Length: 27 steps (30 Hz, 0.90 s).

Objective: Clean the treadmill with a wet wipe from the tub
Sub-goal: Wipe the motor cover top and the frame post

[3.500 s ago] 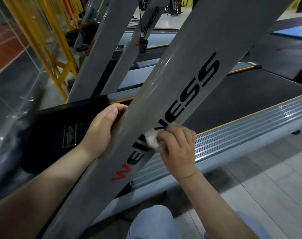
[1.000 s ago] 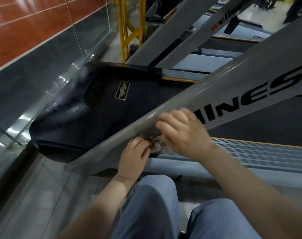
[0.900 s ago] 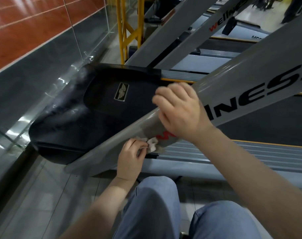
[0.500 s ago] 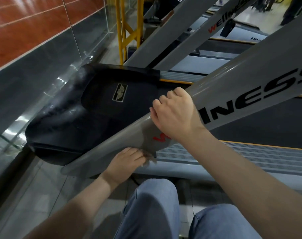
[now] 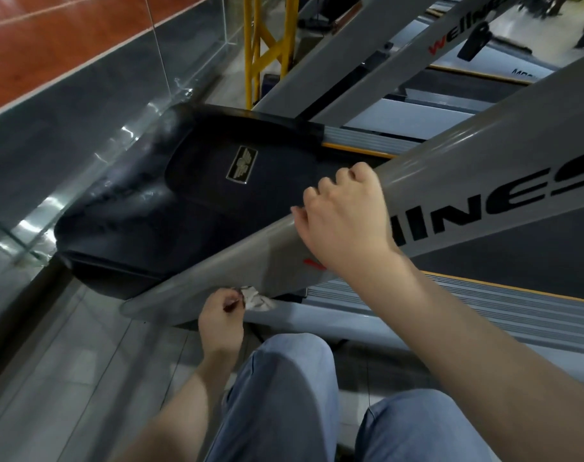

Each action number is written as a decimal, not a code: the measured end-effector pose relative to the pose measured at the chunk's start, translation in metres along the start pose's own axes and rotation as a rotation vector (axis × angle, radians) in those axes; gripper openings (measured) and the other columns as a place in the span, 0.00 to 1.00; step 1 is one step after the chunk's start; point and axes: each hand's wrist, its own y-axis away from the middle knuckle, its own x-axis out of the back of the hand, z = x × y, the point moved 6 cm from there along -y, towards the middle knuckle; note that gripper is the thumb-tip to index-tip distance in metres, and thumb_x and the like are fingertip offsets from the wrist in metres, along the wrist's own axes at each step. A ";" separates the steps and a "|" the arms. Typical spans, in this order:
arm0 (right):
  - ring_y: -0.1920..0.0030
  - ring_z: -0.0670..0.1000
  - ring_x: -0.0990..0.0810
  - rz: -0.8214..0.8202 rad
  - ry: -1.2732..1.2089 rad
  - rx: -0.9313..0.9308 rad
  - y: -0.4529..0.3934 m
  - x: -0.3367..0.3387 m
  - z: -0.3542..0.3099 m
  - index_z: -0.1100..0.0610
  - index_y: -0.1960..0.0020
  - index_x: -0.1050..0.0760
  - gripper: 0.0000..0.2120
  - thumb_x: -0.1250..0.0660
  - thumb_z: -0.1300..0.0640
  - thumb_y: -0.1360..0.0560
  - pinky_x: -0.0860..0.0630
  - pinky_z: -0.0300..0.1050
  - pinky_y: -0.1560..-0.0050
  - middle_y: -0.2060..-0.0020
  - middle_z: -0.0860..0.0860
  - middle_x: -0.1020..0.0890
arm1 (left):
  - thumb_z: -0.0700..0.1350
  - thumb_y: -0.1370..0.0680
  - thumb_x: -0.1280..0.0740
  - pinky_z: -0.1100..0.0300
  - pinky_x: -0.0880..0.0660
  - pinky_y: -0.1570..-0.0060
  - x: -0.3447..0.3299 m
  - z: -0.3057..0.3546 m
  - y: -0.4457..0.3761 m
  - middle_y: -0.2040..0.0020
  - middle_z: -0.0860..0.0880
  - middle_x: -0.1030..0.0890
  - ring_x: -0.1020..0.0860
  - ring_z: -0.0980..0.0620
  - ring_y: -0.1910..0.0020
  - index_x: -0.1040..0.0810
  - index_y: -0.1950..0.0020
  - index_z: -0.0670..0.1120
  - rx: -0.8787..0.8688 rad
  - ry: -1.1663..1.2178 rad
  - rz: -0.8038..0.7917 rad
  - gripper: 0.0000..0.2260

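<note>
The left hand (image 5: 221,320) pinched a crumpled white wipe (image 5: 257,299) against the lower edge of the smooth grey post (image 5: 450,195), near its foot. The right hand (image 5: 345,215) curled over the post's upper edge. Beside lay a glossy black hood (image 5: 170,215) and a ribbed grey rail (image 5: 483,311).

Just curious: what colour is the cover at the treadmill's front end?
Black, with a small badge; the motor cover shows in the head view.
</note>
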 end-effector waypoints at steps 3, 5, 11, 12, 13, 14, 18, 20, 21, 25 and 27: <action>0.59 0.55 0.29 -0.177 -0.070 0.132 -0.009 -0.009 -0.031 0.55 0.54 0.29 0.18 0.49 0.44 0.18 0.41 0.51 0.56 0.60 0.52 0.27 | 0.33 0.23 0.34 0.73 0.31 0.60 -0.001 0.003 0.006 0.59 0.53 0.21 0.23 0.54 0.58 0.23 0.58 0.50 0.237 0.211 0.080 0.11; 0.54 0.56 0.26 -0.283 -0.121 0.217 -0.019 -0.018 -0.055 0.54 0.46 0.25 0.15 0.45 0.45 0.18 0.38 0.51 0.55 0.54 0.53 0.23 | 0.33 0.24 0.34 0.74 0.30 0.59 0.006 0.026 0.005 0.56 0.51 0.21 0.24 0.61 0.59 0.22 0.55 0.50 0.151 0.318 0.123 0.11; 0.54 0.56 0.23 -0.464 -0.263 0.330 -0.038 -0.044 -0.132 0.55 0.41 0.24 0.12 0.42 0.51 0.18 0.28 0.53 0.52 0.54 0.52 0.22 | 0.36 0.24 0.35 0.57 0.29 0.57 -0.003 -0.014 -0.006 0.59 0.53 0.25 0.27 0.51 0.59 0.27 0.59 0.58 0.136 0.367 0.134 0.16; 0.57 0.55 0.24 -0.468 -0.239 0.357 -0.038 -0.047 -0.140 0.56 0.41 0.24 0.12 0.43 0.52 0.17 0.28 0.52 0.52 0.59 0.52 0.24 | 0.33 0.23 0.36 0.56 0.28 0.56 -0.008 -0.036 -0.002 0.59 0.51 0.24 0.26 0.48 0.56 0.26 0.58 0.56 0.309 0.469 0.170 0.16; 0.60 0.55 0.26 -0.456 -0.196 0.392 -0.037 -0.049 -0.146 0.57 0.42 0.25 0.12 0.45 0.53 0.17 0.27 0.52 0.52 0.63 0.51 0.26 | 0.30 0.23 0.37 0.56 0.28 0.55 -0.014 -0.057 0.001 0.58 0.49 0.23 0.25 0.46 0.54 0.25 0.57 0.52 0.523 0.596 0.206 0.15; 0.60 0.55 0.26 -0.434 -0.154 0.422 -0.036 -0.052 -0.150 0.57 0.42 0.25 0.13 0.45 0.54 0.17 0.26 0.51 0.52 0.63 0.51 0.27 | 0.29 0.22 0.38 0.56 0.28 0.54 -0.024 -0.076 0.001 0.57 0.47 0.22 0.25 0.45 0.52 0.25 0.57 0.48 0.710 0.717 0.232 0.14; 0.55 0.56 0.20 -0.331 -0.147 0.399 -0.036 -0.056 -0.156 0.56 0.46 0.22 0.13 0.45 0.54 0.17 0.24 0.51 0.51 0.55 0.51 0.20 | 0.33 0.20 0.38 0.55 0.26 0.51 -0.037 -0.082 -0.009 0.57 0.46 0.23 0.25 0.46 0.51 0.26 0.56 0.48 0.875 0.861 0.301 0.10; 0.54 0.57 0.21 -0.322 -0.141 0.427 -0.036 -0.058 -0.160 0.57 0.46 0.23 0.12 0.44 0.56 0.17 0.23 0.52 0.51 0.56 0.52 0.22 | 0.33 0.21 0.37 0.59 0.26 0.50 -0.026 -0.051 -0.006 0.55 0.49 0.21 0.23 0.51 0.53 0.25 0.49 0.46 0.706 0.832 0.348 0.09; 0.54 0.57 0.21 -0.331 -0.135 0.450 -0.036 -0.059 -0.161 0.57 0.44 0.23 0.11 0.44 0.57 0.17 0.23 0.53 0.51 0.57 0.53 0.24 | 0.33 0.22 0.38 0.62 0.25 0.52 -0.023 -0.038 -0.001 0.55 0.50 0.21 0.23 0.54 0.56 0.25 0.47 0.45 0.627 0.788 0.344 0.09; 0.55 0.58 0.21 -0.334 -0.125 0.479 -0.036 -0.060 -0.163 0.57 0.44 0.24 0.10 0.43 0.59 0.18 0.23 0.53 0.52 0.58 0.55 0.27 | 0.33 0.22 0.39 0.63 0.27 0.54 -0.025 -0.059 -0.003 0.54 0.49 0.21 0.24 0.54 0.57 0.27 0.46 0.44 0.614 0.722 0.385 0.08; 0.61 0.56 0.20 -0.346 -0.078 0.392 -0.036 -0.065 -0.163 0.57 0.54 0.21 0.11 0.37 0.52 0.20 0.22 0.49 0.58 0.62 0.53 0.21 | 0.33 0.21 0.39 0.58 0.29 0.54 -0.026 -0.110 -0.018 0.55 0.45 0.23 0.25 0.48 0.55 0.27 0.48 0.41 0.768 0.687 0.460 0.05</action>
